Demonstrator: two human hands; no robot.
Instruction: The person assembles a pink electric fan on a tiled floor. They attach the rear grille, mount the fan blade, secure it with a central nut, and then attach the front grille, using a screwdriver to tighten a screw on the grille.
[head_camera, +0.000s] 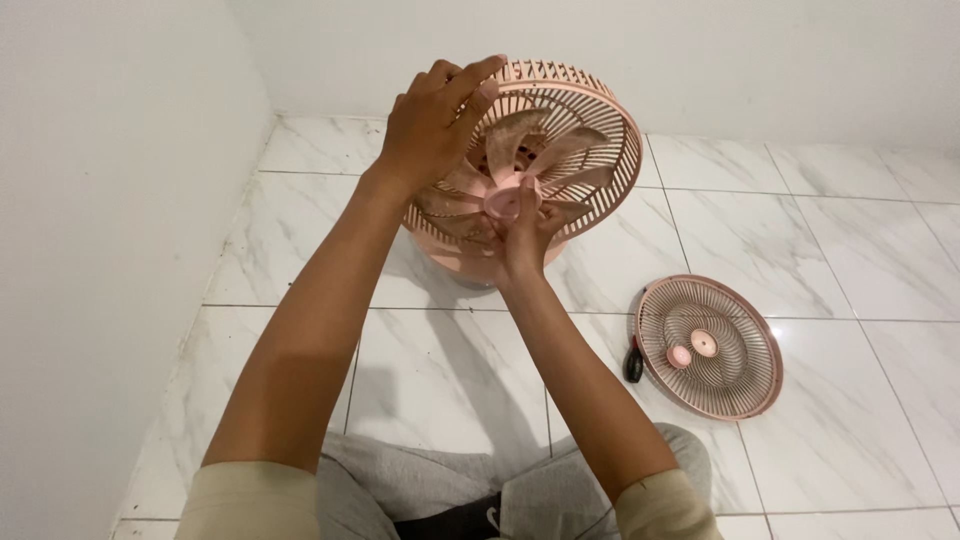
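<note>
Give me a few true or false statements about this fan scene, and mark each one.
1. The left hand grips the rim of the pink fan. True.
2. The right hand touches the hub at the blades' centre. True.
3. The detached front grille leans upright against the wall. False: it lies flat on the tiled floor.
4. The fan's blades are blue. False: they are pink and look dusty.

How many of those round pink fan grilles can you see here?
2. The rear grille sits upright on the fan, gripped at its rim by the left hand while the right hand pinches the hub. The front grille lies flat on the floor tiles, right.
</note>
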